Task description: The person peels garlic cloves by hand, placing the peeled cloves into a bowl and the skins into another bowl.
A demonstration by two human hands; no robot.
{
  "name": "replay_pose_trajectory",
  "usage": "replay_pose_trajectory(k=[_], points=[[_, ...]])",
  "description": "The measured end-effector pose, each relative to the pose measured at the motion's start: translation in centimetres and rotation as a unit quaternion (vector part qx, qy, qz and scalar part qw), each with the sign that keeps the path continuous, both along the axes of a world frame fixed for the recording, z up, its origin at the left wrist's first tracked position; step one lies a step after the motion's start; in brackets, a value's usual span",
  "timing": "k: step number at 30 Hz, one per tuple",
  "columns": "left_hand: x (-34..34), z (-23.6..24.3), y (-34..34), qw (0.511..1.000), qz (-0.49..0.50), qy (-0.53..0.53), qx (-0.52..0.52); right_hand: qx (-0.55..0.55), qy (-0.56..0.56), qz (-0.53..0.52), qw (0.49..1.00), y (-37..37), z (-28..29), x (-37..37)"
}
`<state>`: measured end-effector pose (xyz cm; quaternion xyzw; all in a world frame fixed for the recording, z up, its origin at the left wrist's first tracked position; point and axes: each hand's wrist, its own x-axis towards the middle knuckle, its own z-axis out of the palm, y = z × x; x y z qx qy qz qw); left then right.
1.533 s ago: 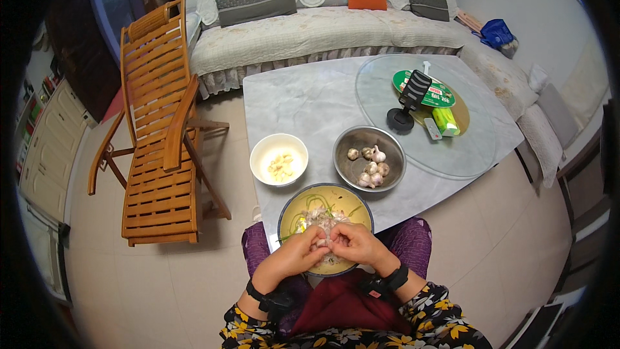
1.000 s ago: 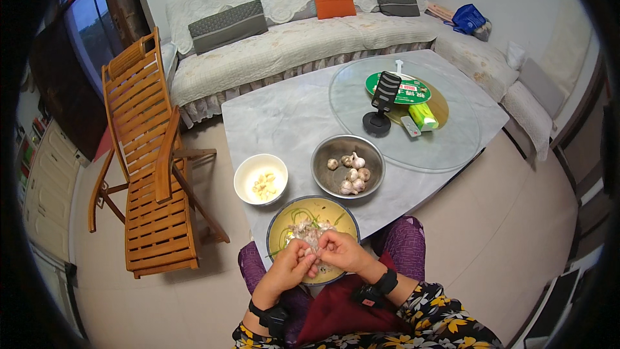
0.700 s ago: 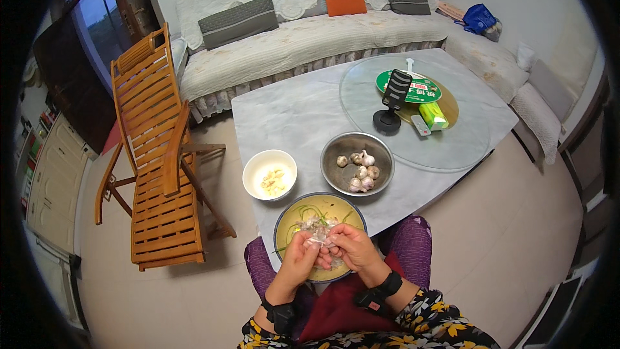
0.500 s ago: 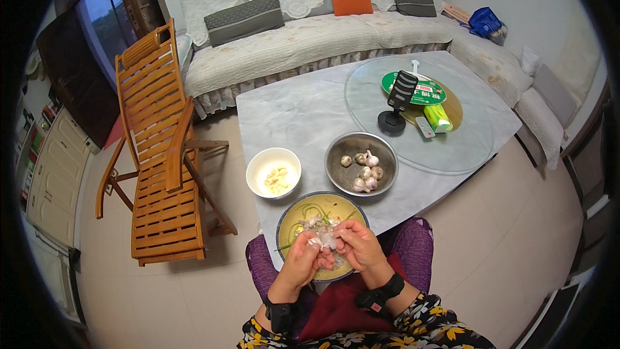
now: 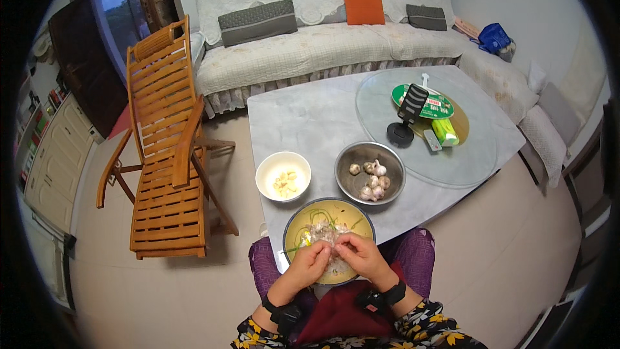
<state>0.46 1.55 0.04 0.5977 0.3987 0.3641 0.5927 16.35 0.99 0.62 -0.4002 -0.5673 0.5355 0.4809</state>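
Note:
My left hand (image 5: 310,262) and my right hand (image 5: 358,252) meet over a yellow dark-rimmed bowl (image 5: 307,216), fingers pinched on a small pale garlic piece, mostly hidden between the fingertips. Papery peels (image 5: 321,232) and thin green stems (image 5: 332,210) lie in this bowl. Behind it on the left is a white bowl (image 5: 265,174) with several peeled cloves (image 5: 284,184); on the right, a steel bowl (image 5: 352,187) holds several whole garlic bulbs (image 5: 379,169).
The bowls are on a grey marble table (image 5: 278,123) with a glass turntable (image 5: 465,161) bearing a black stand (image 5: 400,132), green fan (image 5: 436,106), tissue pack (image 5: 445,132) and remote (image 5: 431,140). A wooden recliner (image 5: 168,213) stands left, a sofa (image 5: 323,45) behind.
My fingertips, slightly apart with white papery bits showing half a second ago, are closer together now. The whole view has shifted as my head moved; the bowls stay in place.

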Motion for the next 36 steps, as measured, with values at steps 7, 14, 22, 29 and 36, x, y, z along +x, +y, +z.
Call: replay_pose_trajectory(k=[7, 14, 22, 29, 36], points=[[0.2, 0.1, -0.2, 0.991, 0.003, 0.082, 0.110, 0.038, -0.068, 0.018, 0.997, 0.0, -0.1, 0.4], [-0.4, -0.7, -0.6, 0.987, -0.052, -0.092, -0.122, 0.113, -0.129, 0.009, 0.985, -0.5, 1.7, -0.4], [-0.4, -1.2, -0.6, 0.968, -0.062, -0.159, -0.186, 0.153, -0.139, 0.054, 0.977, 0.1, 2.5, -0.4], [0.4, -0.9, -1.3, 0.955, -0.033, -0.214, -0.204, 0.218, -0.177, -0.031, 0.959, -0.7, 1.9, -1.1], [0.3, -1.0, -1.6, 0.932, -0.029, -0.259, -0.253, 0.253, -0.212, -0.040, 0.943, -1.3, 3.2, -2.4]])
